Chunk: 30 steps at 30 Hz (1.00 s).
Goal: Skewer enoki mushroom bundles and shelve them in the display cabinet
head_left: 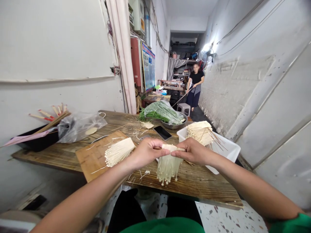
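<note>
Between my two hands hangs a bunch of enoki mushrooms (169,166), its caps pointing down over the table's front part. My left hand (149,150) pinches the top of the bunch from the left side. From the right, my right hand (194,151) pinches the same top edge, fingers closed. A larger clump of enoki mushrooms (119,151) lies on the wooden cutting board (91,160) to the left. Behind my right hand, a white plastic bin (229,150) holds stacked enoki portions (199,131) with thin skewers sticking out.
On the wooden table (206,186) lie a phone (162,132) and mushroom scraps. Bagged green chives (161,111) fill a metal bowl (175,125) at the back. A black tray (39,139) and plastic bag (80,124) stand left. Farther off, a person (196,82) holds a long stick.
</note>
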Tool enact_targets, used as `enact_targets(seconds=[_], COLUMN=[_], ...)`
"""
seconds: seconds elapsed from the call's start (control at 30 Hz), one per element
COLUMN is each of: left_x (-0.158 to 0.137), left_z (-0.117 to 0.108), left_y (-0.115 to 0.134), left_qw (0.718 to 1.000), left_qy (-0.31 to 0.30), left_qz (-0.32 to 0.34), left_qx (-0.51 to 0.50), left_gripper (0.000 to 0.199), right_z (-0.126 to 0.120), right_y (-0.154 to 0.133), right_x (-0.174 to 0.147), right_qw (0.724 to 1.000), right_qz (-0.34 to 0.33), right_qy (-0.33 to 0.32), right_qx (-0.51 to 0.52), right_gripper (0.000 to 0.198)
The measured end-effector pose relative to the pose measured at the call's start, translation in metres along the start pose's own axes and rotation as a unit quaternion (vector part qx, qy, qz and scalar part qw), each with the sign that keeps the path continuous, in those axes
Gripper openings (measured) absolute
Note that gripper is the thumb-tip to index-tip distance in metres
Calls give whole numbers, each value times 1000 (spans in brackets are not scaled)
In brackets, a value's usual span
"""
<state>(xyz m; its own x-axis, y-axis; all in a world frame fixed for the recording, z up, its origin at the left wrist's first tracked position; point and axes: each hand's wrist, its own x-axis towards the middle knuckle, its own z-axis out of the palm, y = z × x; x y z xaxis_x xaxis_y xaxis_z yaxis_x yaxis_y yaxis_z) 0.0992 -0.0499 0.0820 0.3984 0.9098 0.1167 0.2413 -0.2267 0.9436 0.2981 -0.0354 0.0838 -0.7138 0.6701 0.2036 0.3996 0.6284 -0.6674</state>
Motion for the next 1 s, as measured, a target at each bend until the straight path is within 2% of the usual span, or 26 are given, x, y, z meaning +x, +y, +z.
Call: enact_targets(seconds=[0.1,0.27,0.47,0.63,0.77,1.0], left_x=[1,5,13,17,23,26], left_z=[-1,-6,-7,-3,0,2], left_y=[-4,-6,-9,-11,-21,-29], left_qw=[1000,1000,999,1000,1000,999], left_qy=[16,-31,-35,-12,-22,-20], left_qz=[-2,-4,-11,-2,3,24], left_qx=[-8,1,-4,-7,9,44], left_gripper=[30,31,33,28,29,26], right_z=[0,-3,-11,-12,-8,-4], right_y=[3,11,17,20,23,17], right_x=[4,9,13,11,8,6], right_qw=[1000,998,998,998,1000,999], right_qz=[13,22,16,25,18,34], right_qy=[-8,-36,-40,-19,1,18], right_qx=[18,55,55,53,18,1], right_gripper=[45,44,44,35,26,34])
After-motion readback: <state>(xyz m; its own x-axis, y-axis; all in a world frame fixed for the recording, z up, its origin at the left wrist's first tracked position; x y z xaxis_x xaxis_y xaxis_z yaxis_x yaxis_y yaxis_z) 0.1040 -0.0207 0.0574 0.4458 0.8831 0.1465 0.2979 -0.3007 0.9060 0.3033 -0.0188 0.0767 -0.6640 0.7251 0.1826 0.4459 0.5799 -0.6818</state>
